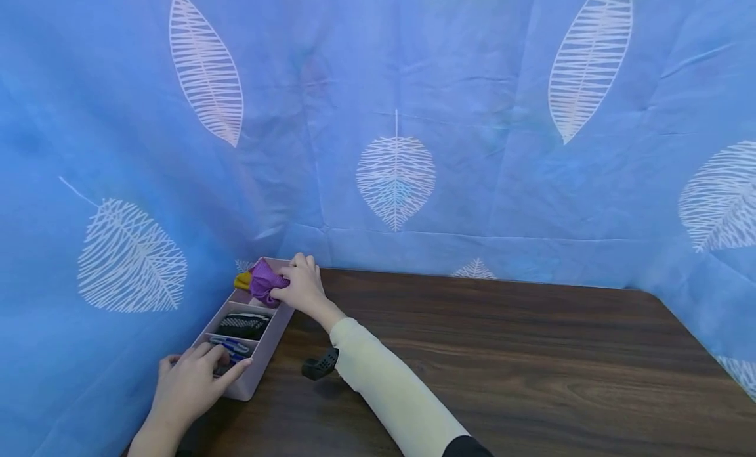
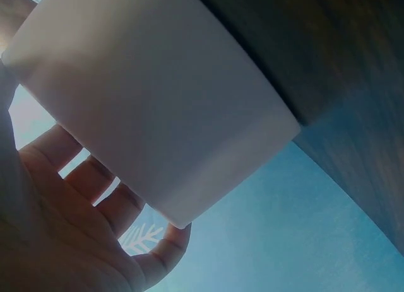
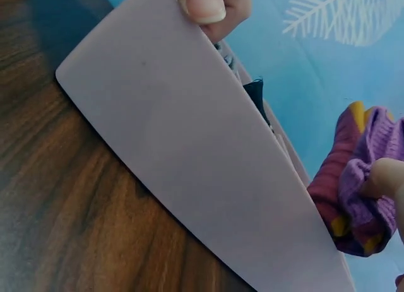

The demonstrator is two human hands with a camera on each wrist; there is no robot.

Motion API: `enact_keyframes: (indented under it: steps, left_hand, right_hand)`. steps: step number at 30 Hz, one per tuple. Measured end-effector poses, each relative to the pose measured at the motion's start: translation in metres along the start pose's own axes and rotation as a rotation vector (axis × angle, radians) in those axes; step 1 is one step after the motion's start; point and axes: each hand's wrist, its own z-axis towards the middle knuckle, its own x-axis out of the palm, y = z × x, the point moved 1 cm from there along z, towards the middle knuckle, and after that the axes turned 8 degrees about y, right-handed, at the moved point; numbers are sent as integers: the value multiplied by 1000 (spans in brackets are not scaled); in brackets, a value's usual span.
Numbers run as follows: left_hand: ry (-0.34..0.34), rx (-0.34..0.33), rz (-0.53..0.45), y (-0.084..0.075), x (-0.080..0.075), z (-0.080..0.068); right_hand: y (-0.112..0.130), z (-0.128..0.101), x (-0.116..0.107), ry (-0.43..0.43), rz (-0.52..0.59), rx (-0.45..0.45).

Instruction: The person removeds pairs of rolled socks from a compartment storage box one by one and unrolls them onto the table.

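Observation:
A pale lilac divided box (image 1: pixel 268 342) stands at the table's left edge against the blue curtain. My right hand (image 1: pixel 291 283) pinches a bunched purple and yellow knitted cloth (image 1: pixel 264 282) over the box's far compartment. In the right wrist view the cloth (image 3: pixel 356 200) hangs beside the box wall (image 3: pixel 189 153), with a fingertip (image 3: pixel 385 178) on it. My left hand (image 1: pixel 197 373) rests on the box's near end, fingers laid fairly straight over the top and thumb (image 3: pixel 205 5) against the side wall. The left wrist view shows the palm and fingers (image 2: pixel 95 191) along the box (image 2: pixel 158 109).
The middle compartment holds a black and white patterned item (image 1: pixel 243 326), the near one a blue striped item (image 1: pixel 229 344). The dark wood table (image 1: pixel 502 352) stretches to the right. A blue leaf-print curtain (image 1: pixel 396 174) closes off the back and both sides.

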Motion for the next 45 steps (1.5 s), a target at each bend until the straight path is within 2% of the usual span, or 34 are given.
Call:
enact_keyframes:
  steps: [7,11,18,22,32,37,45]
  left_hand:
    - [-10,8,-7,-1,0,-1]
    - [-4,11,-10,-1,-1,-1]
    - [21,-9,-8,1,-1,0]
    - [35,-16,-15,0,-2,0]
    - [46,-8,-15,0,-4,-2]
    - [29,5,-17,-1,-3,-1]
    - [38,-8,-5,-2,-4,-2]
  right_hand:
    - [-5,-14,-9,-38,221,9]
    - [-8,-24,-12,-44,264,26]
    - [-17,-48,-24,-102,368,1]
    - [-27,-65,-33,-123,436,26]
    - [-58,-107,-52,-169,581,162]
    - [-76,-129,-62,-202,625,243]
    - [-101,-167,-72,-237,677,397]
